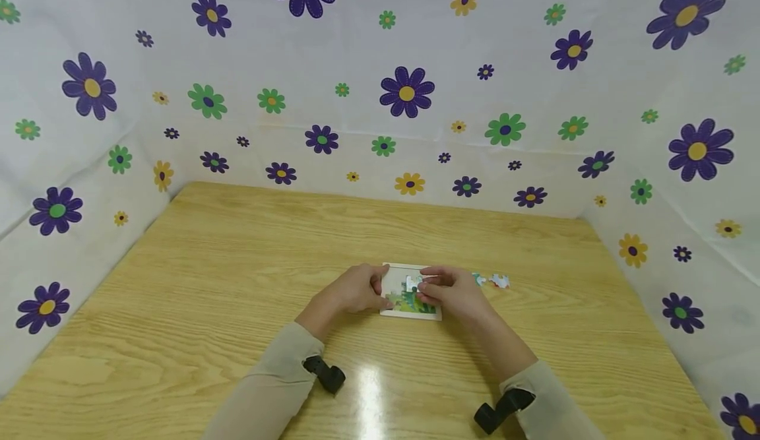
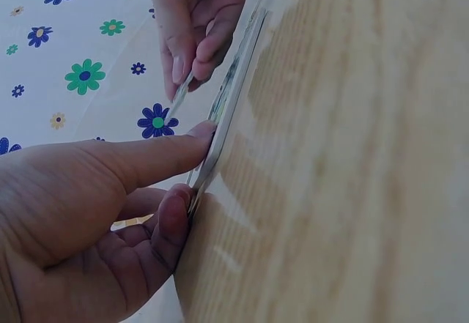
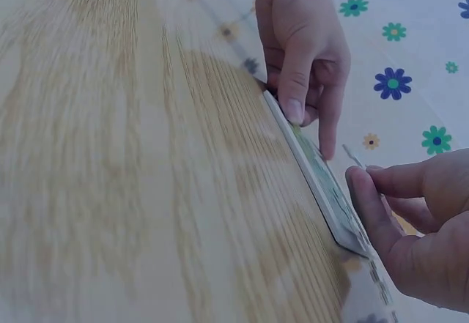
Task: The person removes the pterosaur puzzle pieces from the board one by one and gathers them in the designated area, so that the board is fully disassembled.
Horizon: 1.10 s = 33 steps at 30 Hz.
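The white frame (image 1: pixel 411 316) lies flat on the wooden table (image 1: pixel 237 262), between the two hands. It contains joined puzzle pieces (image 1: pixel 412 305) with a green and yellow picture, grouped in the near part. Pale backing shows in the far left part of the frame.

The left hand (image 1: pixel 356 288) grips the frame at its left side: the thumb rests at the near left, a finger at the far left corner. Its remaining fingers are curled in the left wrist view. The right hand (image 1: pixel 460 291) pinches one puzzle piece (image 2: pixel 179 97) between thumb and fingers, above the frame. The left wrist view shows this piece tilted and apart from the frame. Its printed face is hard to make out, and the fingertips cover part of it.

The right hand hides part of the frame's right side. Both wrist views show the frame almost edge-on, so the picture inside is not readable there.

Two loose pieces (image 1: pixel 500 281) are visible on the table, just right of the right hand; the hand partly covers the nearer one. Both sleeves (image 1: pixel 267 374) are cut off at the lower edge of the head view. A flower-patterned cloth (image 1: pixel 356 51) surrounds the table.
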Each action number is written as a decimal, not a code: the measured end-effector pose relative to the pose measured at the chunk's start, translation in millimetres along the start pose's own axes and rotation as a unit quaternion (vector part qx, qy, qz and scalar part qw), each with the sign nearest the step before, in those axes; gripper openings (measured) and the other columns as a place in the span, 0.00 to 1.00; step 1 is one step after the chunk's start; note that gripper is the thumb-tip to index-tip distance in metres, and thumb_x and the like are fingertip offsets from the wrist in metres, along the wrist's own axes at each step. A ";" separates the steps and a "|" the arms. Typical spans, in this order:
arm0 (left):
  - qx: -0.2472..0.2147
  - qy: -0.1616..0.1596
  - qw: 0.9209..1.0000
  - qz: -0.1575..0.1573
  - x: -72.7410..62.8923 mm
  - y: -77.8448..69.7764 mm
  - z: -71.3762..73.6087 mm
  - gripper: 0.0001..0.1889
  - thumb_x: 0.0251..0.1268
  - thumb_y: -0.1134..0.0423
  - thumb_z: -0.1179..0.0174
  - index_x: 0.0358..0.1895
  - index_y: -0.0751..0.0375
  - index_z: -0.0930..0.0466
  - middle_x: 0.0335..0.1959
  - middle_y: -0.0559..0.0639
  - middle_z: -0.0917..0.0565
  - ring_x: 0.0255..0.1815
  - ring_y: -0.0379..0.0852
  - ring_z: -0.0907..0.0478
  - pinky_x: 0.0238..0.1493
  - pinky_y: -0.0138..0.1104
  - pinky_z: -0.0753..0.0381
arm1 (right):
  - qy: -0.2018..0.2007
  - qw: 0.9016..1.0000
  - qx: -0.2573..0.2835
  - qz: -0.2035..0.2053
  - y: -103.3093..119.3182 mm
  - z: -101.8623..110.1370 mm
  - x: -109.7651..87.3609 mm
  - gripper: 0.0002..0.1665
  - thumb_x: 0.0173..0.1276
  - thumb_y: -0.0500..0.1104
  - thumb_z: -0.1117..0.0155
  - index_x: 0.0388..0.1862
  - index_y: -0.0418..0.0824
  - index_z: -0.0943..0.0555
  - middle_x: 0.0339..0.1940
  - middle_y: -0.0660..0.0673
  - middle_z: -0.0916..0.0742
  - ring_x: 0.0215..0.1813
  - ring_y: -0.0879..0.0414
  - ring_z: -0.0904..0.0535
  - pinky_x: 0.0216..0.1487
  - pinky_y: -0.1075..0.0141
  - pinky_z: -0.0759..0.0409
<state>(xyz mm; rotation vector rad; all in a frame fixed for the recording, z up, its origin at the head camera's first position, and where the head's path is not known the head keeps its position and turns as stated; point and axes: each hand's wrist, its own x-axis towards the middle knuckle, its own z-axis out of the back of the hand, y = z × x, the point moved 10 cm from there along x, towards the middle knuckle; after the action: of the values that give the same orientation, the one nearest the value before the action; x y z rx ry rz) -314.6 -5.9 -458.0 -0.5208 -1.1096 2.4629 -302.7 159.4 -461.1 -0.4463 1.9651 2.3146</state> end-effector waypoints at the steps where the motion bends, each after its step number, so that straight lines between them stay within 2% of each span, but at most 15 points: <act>1: -0.002 0.000 1.000 -0.001 0.0 0.3 -0.1 0.42 0.58 0.62 0.26 0.75 0.66 0.37 0.28 0.47 0.27 0.26 0.41 0.35 0.28 0.30 0.36 | -0.005 1.000 0.002 0.003 -0.9 3.7 -0.6 0.22 0.70 0.29 0.37 0.62 0.27 0.24 0.43 0.40 0.17 0.37 0.59 0.14 0.44 0.68 0.15; 9: -0.014 0.005 1.000 0.006 -0.1 -0.9 -1.8 0.43 0.58 0.62 0.27 0.75 0.65 0.38 0.29 0.48 0.28 0.28 0.42 0.35 0.29 0.31 0.36 | -0.041 0.999 -0.001 0.007 -9.3 35.0 -10.5 0.21 0.71 0.30 0.38 0.61 0.26 0.24 0.50 0.38 0.18 0.40 0.60 0.15 0.46 0.69 0.16; 16: -0.018 0.006 1.000 0.017 0.6 -1.3 -1.5 0.43 0.58 0.63 0.26 0.76 0.64 0.39 0.29 0.49 0.28 0.28 0.43 0.35 0.30 0.32 0.36 | -0.070 0.997 -0.020 0.006 -16.0 56.2 -16.4 0.21 0.71 0.32 0.37 0.60 0.24 0.26 0.43 0.42 0.16 0.36 0.60 0.14 0.43 0.70 0.16; 33: -0.015 0.015 1.000 0.002 -0.9 0.1 -2.8 0.43 0.59 0.60 0.27 0.76 0.63 0.39 0.29 0.47 0.29 0.28 0.42 0.35 0.29 0.31 0.36 | -0.096 0.994 -0.044 0.010 -18.9 58.5 -17.3 0.15 0.69 0.31 0.36 0.52 0.24 0.19 0.39 0.40 0.13 0.33 0.59 0.14 0.37 0.71 0.16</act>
<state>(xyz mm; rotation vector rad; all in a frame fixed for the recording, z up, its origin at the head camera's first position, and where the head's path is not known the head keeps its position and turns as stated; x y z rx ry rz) -312.5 -4.7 -459.6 -0.5681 -1.1371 2.4370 -291.7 222.1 -466.4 -0.2023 1.7940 2.3640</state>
